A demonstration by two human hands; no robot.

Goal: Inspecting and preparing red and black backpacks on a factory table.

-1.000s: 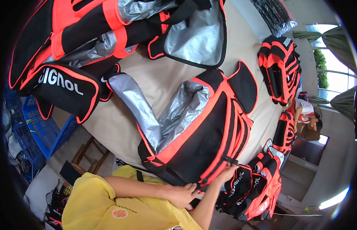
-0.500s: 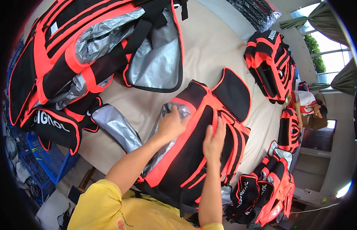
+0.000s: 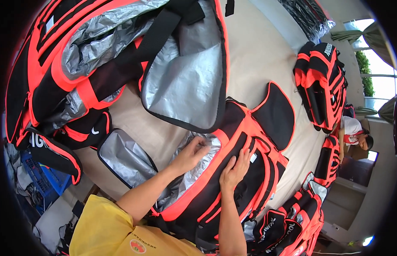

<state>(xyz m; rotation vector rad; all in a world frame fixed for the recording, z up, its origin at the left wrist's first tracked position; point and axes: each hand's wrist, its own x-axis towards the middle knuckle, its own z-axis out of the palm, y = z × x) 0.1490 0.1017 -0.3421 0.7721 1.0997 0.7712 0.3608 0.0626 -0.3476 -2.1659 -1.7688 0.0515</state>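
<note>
A black bag with bright orange-red trim (image 3: 194,199) lies before me, its long opening showing crinkled silver lining (image 3: 209,161). Over that opening is my left hand (image 3: 189,156), fingers curled together against the lining; anything pinched in them is hidden. My right hand (image 3: 234,170) rests flat on the bag's black side, fingers stretched out, near the trim strips. A black flap (image 3: 275,117) with an orange edge stands out from the bag's far end. To the left, a silver-lined flap (image 3: 126,155) lies on the cloth.
A larger matching bag (image 3: 45,81) fills the upper left, its silver-lined flap (image 3: 185,89) hanging close to my bag. More such bags (image 3: 320,85) stand along the right. Beige cloth (image 3: 258,51) covers the table. Blue crates (image 3: 47,175) sit lower left; another person (image 3: 352,130) is far right.
My left hand has shifted from the opening's far edge onto the lining, its fingers curling in. The right hand has slid slightly nearer along the bag. The whole view has shifted.
</note>
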